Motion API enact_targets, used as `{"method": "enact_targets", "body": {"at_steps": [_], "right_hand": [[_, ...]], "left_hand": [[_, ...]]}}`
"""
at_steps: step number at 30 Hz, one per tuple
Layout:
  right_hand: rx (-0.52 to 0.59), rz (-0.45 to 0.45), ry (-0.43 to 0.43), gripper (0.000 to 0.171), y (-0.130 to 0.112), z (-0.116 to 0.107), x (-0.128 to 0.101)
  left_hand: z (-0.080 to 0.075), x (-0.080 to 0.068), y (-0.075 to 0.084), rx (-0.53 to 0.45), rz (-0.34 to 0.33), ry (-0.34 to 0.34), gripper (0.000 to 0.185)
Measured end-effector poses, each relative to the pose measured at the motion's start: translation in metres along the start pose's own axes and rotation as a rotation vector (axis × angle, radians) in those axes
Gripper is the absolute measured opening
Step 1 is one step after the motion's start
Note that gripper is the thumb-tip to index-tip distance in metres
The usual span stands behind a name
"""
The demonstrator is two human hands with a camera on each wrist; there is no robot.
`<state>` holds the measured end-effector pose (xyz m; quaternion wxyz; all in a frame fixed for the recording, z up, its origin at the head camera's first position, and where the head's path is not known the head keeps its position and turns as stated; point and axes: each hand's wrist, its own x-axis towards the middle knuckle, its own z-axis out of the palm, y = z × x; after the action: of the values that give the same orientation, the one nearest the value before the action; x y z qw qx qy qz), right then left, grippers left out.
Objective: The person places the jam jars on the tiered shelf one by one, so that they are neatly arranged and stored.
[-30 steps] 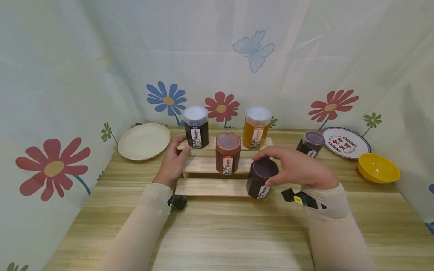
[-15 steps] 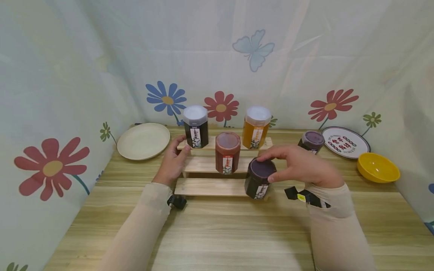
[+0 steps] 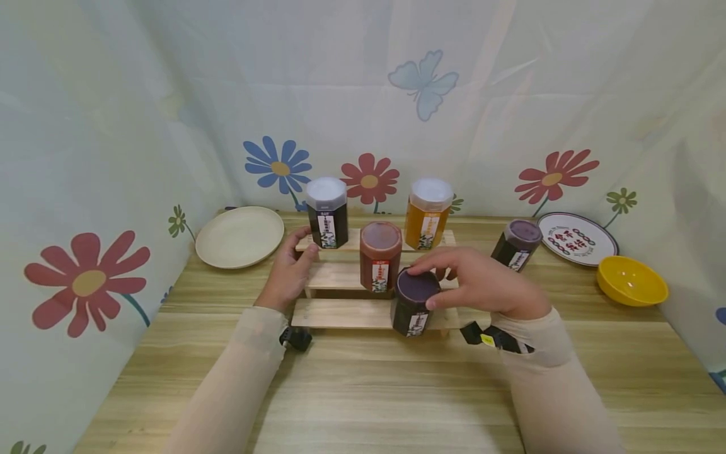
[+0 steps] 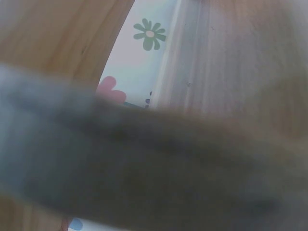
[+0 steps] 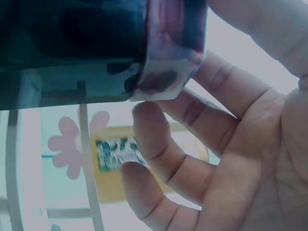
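Observation:
In the head view, my right hand (image 3: 482, 280) pinches a dark purple jar (image 3: 409, 309) near its lid, thumb in front and fingers behind. This jar overlaps the right part of the lowest step of a three-tier wooden rack (image 3: 340, 313). The right wrist view shows the dark jar (image 5: 96, 53) close up, with the lower fingers curled below it. My left hand (image 3: 286, 274) grips the rack's left end by the top step. A black jar (image 3: 329, 224) and an amber jar (image 3: 424, 221) stand on the top step, a red-brown jar (image 3: 380, 268) on the middle one.
Another dark purple jar (image 3: 513, 246) stands on the table behind my right hand. Farther right are a white plate with red characters (image 3: 592, 252) and a yellow bowl (image 3: 629, 287). A cream plate (image 3: 241, 236) lies at the back left. A flowered curtain (image 3: 351, 94) hangs behind.
My right hand has moved left with the dark purple jar, along the front of the lowest step. The left hand has stayed at the rack's left end.

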<state>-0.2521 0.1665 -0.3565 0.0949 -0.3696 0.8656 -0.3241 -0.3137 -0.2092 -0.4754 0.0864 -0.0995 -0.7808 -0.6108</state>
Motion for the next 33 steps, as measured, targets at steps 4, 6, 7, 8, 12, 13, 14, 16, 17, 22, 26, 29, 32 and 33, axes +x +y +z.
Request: {"method": "enact_targets", "body": {"at_steps": [4,6,7,8,12,13,14,16,17,22,26,29,32,33], "right_hand": [[0.003,-0.029,-0.009,0.050,-0.005,0.006,0.004],[0.009,-0.042,-0.014,0.050,-0.008,0.008,0.006],[0.012,-0.048,-0.017,0.050,-0.009,0.009,0.006],[0.014,-0.054,-0.018,0.050,-0.010,0.010,0.007],[0.031,-0.065,-0.032,0.050,-0.012,0.014,0.010],[0.026,-0.070,-0.032,0.050,-0.012,0.015,0.011],[0.017,-0.076,-0.030,0.051,-0.012,0.015,0.011],[-0.009,-0.081,-0.026,0.051,-0.014,0.017,0.012],[-0.018,-0.086,-0.022,0.051,-0.015,0.018,0.012],[-0.041,-0.111,0.002,0.053,-0.020,0.024,0.015],[-0.037,-0.147,0.010,0.054,-0.022,0.029,0.017],[-0.033,-0.171,0.010,0.054,-0.024,0.031,0.019],[-0.039,-0.169,0.012,0.054,-0.025,0.034,0.020],[-0.045,-0.165,0.014,0.053,-0.026,0.035,0.021]], "left_hand": [[0.000,-0.001,0.001,0.000,0.001,0.002,0.049],[0.000,-0.001,0.001,-0.002,0.000,0.002,0.049],[0.000,-0.002,0.002,-0.002,-0.002,0.003,0.049],[-0.001,-0.002,0.002,-0.001,-0.004,0.002,0.050],[-0.001,-0.003,0.004,-0.005,-0.011,0.001,0.050],[-0.001,-0.002,0.004,-0.004,-0.010,0.001,0.050],[-0.001,-0.003,0.004,-0.001,-0.009,0.000,0.050],[-0.001,-0.003,0.005,-0.001,-0.006,0.001,0.050],[-0.001,-0.003,0.005,-0.003,-0.005,0.001,0.050],[-0.001,-0.002,0.005,-0.019,-0.007,0.005,0.050],[-0.001,-0.002,0.004,-0.015,-0.010,0.005,0.050],[-0.001,-0.002,0.004,-0.005,-0.014,0.006,0.050],[-0.001,-0.002,0.004,-0.001,-0.016,0.004,0.050],[-0.001,-0.003,0.005,-0.003,-0.016,0.005,0.050]]}}
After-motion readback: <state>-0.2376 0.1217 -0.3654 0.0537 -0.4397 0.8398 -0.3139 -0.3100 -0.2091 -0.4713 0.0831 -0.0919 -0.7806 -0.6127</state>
